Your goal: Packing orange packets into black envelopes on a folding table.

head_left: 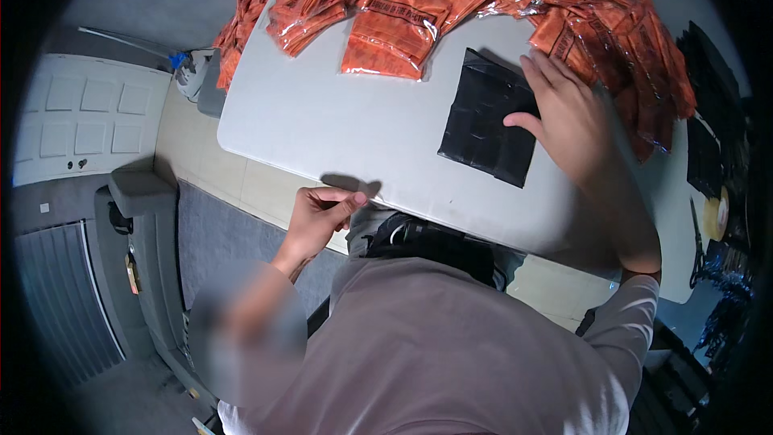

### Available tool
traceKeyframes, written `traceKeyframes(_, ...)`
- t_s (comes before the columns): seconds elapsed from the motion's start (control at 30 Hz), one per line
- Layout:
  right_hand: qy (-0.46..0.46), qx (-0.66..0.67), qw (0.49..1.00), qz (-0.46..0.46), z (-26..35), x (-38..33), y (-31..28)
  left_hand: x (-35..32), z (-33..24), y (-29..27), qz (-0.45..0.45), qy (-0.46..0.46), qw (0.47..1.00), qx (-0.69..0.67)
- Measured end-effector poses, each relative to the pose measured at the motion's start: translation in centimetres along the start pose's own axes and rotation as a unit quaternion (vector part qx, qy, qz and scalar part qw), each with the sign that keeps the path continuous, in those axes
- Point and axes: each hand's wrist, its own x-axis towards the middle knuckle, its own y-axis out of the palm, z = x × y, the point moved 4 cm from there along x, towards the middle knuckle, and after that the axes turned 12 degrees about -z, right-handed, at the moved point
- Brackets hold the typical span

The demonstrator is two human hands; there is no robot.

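Observation:
A flat black plastic mailing bag (488,121) lies on the white table, its surface creased. My right hand (568,117) rests at the bag's right edge, fingers stretched out toward the far side and thumb spread over the bag. Just off the table's near edge is my left hand (322,213), thumb and index finger pinched together. Whatever is between those fingertips, if anything, is too small to make out. Beyond the black bag lie orange garments in clear plastic packets (396,31), the nearest one flat on the tabletop.
Heaped orange packets (596,0) cover the far side of the white table (306,113) and hang over its right end. Scissors (697,246) and a tape roll (715,217) lie at the right. A grey sofa (145,258) and a white door (88,109) stand left.

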Motion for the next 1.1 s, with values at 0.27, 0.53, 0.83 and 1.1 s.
traceKeyframes(0.27,0.090,0.278,0.956,0.036,0.8,2.5,-2.0,-1.5,-5.5,-0.6,0.024,0.116,0.993,0.021)
traceKeyframes(0.53,0.232,0.726,0.565,0.317,6.1,0.3,0.3,-1.6,-11.5,3.1,0.093,0.400,0.912,0.012)
traceKeyframes(0.83,0.287,0.771,0.498,0.274,6.6,-0.1,-1.2,-1.1,-11.8,5.1,0.105,0.424,0.899,0.028)
traceKeyframes(1.1,0.184,0.608,0.772,-0.024,1.7,2.9,-6.1,3.6,-12.4,7.0,0.033,0.420,0.896,0.138)
